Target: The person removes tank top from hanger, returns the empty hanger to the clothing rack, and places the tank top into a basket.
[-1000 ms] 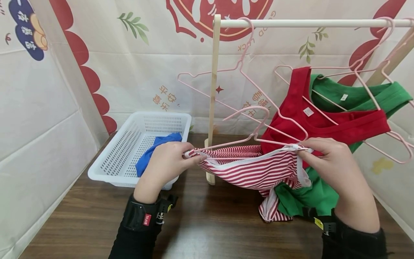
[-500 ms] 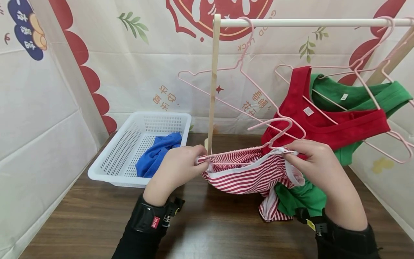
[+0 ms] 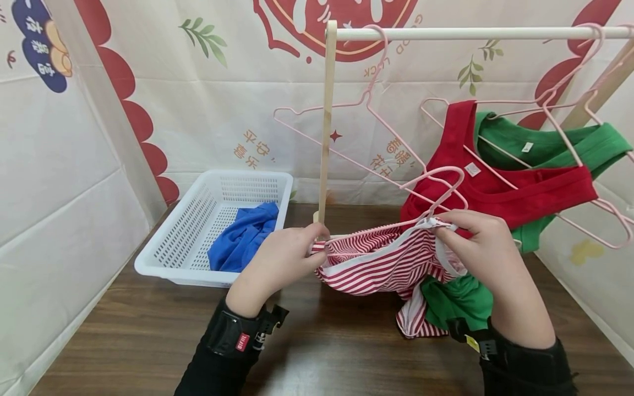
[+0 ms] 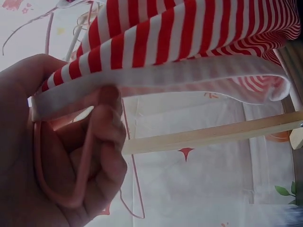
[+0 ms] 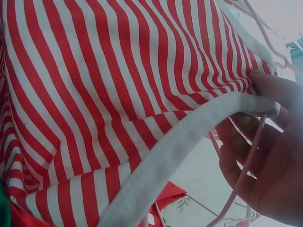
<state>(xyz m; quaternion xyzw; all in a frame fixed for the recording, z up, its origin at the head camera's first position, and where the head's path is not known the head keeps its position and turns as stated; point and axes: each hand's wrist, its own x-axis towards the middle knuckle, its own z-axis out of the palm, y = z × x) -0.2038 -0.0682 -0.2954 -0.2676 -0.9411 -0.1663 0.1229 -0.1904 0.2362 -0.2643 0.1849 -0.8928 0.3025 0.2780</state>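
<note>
Worktop [image 3: 124, 341], brown wood grain, spanning foreground. Rack [image 3: 470, 33] over right side, red top [image 3: 535, 192] and green top [image 3: 591, 144] hung there. White basket [image 3: 173, 272] at left. Striped garment [image 3: 373, 275], red and white, stretched between hands above worktop, in front of red top. Pink hanger [image 3: 448, 192] inside its neckline. Blue cloth [image 3: 242, 236] crumpled in basket. Left hand [image 3: 284, 258] and right hand [image 3: 487, 247] each pinching one garment shoulder.

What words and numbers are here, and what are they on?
"GOOD LUCK": on the backdrop, partly behind a hanger.
"平安喜乐": orange writing, backdrop.
"春暖花": orange writing, partly covered.
"夜", "富": blue sign, rest unclear.
Too small, blurred or cut off: red sign, red tag, yellow tag on wristbands, white tags in red top, green top.
No numbers.
</note>
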